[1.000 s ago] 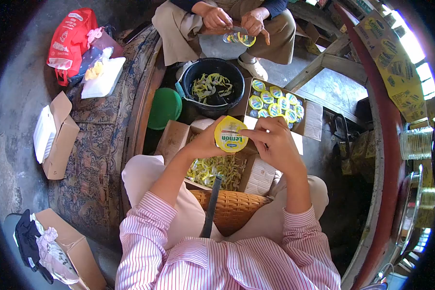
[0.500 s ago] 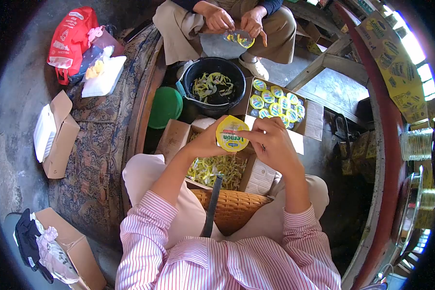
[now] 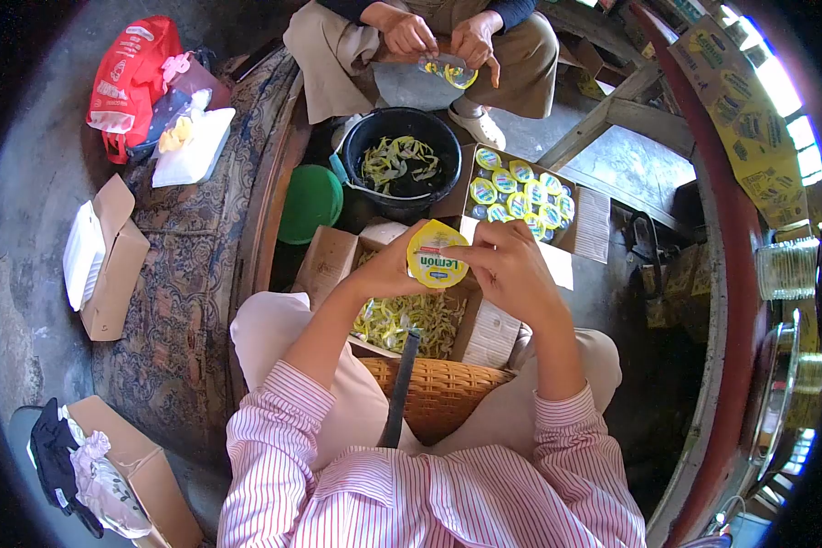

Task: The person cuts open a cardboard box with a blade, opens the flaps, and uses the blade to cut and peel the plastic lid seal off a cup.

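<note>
Yellow-topped cup (image 3: 437,255) sits clamped in the left grip (image 3: 388,265); right grip (image 3: 513,271), fingertips together, meets its edge (perhaps pinching).

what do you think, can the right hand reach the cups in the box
Probably yes: the cups lie in an open box just beyond the right hand, uncovered, though that hand is busy at another cup.

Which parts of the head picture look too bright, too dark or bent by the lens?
Head view: wall gaps at upper right are washed out; corners are black; the long dark-red beam bows outward; the round yellow lid has legible large letters, illegible small ones.
</note>
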Action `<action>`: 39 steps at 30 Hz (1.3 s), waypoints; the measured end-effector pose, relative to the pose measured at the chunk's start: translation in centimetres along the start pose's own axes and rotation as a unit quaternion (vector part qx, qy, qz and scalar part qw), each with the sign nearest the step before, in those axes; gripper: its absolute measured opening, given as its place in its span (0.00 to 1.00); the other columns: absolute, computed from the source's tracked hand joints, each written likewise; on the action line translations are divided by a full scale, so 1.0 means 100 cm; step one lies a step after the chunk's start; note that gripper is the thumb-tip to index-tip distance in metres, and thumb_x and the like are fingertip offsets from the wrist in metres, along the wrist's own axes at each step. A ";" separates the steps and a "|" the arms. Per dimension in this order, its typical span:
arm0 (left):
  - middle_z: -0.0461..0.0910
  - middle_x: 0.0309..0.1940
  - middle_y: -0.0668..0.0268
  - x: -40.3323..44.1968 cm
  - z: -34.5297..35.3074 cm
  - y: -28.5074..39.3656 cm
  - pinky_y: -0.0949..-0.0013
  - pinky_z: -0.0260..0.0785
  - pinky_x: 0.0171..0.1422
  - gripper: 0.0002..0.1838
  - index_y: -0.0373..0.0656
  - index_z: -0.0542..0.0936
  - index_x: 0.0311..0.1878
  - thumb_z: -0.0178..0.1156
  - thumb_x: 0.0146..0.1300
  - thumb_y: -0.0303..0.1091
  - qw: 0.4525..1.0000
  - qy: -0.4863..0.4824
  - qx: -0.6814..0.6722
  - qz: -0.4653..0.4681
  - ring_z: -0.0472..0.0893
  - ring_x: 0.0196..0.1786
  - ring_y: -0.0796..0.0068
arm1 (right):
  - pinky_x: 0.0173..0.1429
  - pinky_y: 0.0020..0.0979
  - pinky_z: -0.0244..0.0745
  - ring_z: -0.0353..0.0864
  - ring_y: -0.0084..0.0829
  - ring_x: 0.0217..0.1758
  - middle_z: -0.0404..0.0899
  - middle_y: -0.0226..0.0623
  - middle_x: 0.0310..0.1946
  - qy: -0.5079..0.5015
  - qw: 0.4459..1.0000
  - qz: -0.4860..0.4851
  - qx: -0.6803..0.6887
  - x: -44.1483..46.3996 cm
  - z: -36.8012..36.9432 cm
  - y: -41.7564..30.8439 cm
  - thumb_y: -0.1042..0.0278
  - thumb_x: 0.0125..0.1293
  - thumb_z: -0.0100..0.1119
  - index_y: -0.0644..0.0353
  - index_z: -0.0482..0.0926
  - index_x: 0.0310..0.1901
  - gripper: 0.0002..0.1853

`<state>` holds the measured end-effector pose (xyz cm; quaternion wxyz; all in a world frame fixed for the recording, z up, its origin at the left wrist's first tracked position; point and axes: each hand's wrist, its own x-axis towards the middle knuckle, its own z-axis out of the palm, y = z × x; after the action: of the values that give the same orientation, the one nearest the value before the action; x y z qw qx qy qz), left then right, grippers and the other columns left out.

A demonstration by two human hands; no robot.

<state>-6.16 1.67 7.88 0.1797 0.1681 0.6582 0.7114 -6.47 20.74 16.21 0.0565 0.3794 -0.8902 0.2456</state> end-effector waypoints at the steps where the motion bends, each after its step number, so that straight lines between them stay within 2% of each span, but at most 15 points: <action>1: 0.70 0.48 0.68 0.000 0.000 0.000 0.72 0.65 0.56 0.39 0.44 0.63 0.54 0.71 0.35 0.23 1.000 -0.002 0.001 0.001 0.69 0.52 0.79 | 0.41 0.31 0.61 0.71 0.30 0.32 0.66 0.31 0.23 -0.002 1.000 0.001 -0.004 0.000 -0.001 0.000 0.77 0.48 0.54 0.43 0.82 0.39 0.18; 12: 0.70 0.48 0.67 0.002 0.000 0.000 0.72 0.64 0.57 0.38 0.44 0.63 0.54 0.70 0.36 0.23 0.999 -0.004 0.032 0.014 0.69 0.52 0.78 | 0.42 0.32 0.62 0.71 0.30 0.31 0.66 0.31 0.23 -0.003 1.000 0.004 -0.010 0.001 -0.002 0.001 0.77 0.48 0.53 0.44 0.82 0.39 0.18; 15: 0.67 0.54 0.65 0.003 -0.001 0.000 0.70 0.61 0.61 0.48 0.41 0.57 0.62 0.73 0.34 0.25 0.999 -0.013 0.037 -0.010 0.66 0.57 0.76 | 0.42 0.31 0.62 0.70 0.30 0.30 0.65 0.31 0.23 -0.003 1.000 0.002 -0.017 0.002 -0.004 0.001 0.77 0.48 0.53 0.44 0.82 0.39 0.18; 26: 0.67 0.53 0.66 0.004 -0.001 -0.003 0.71 0.63 0.60 0.48 0.42 0.58 0.61 0.73 0.34 0.24 0.999 -0.009 0.031 -0.012 0.68 0.56 0.76 | 0.42 0.32 0.61 0.71 0.30 0.31 0.65 0.31 0.24 -0.018 1.000 0.011 -0.021 0.000 -0.004 0.002 0.76 0.48 0.53 0.42 0.82 0.40 0.18; 33: 0.67 0.53 0.66 0.004 -0.004 -0.008 0.71 0.62 0.60 0.47 0.42 0.58 0.61 0.73 0.35 0.24 0.999 -0.019 0.023 0.016 0.67 0.56 0.77 | 0.43 0.32 0.61 0.71 0.29 0.31 0.65 0.31 0.24 -0.012 1.000 0.003 -0.027 0.000 0.004 0.002 0.76 0.48 0.54 0.45 0.82 0.39 0.17; 39: 0.67 0.54 0.66 0.003 -0.003 0.001 0.71 0.62 0.60 0.47 0.41 0.57 0.62 0.72 0.36 0.24 0.999 -0.005 0.034 -0.017 0.67 0.56 0.77 | 0.43 0.31 0.61 0.71 0.29 0.31 0.66 0.31 0.24 -0.019 0.999 0.025 -0.034 -0.001 -0.005 0.005 0.77 0.49 0.52 0.46 0.82 0.37 0.16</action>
<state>-6.61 1.53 7.94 0.1897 0.1664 0.6842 0.6842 -6.82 21.33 16.37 0.0460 0.3593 -0.9084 0.2089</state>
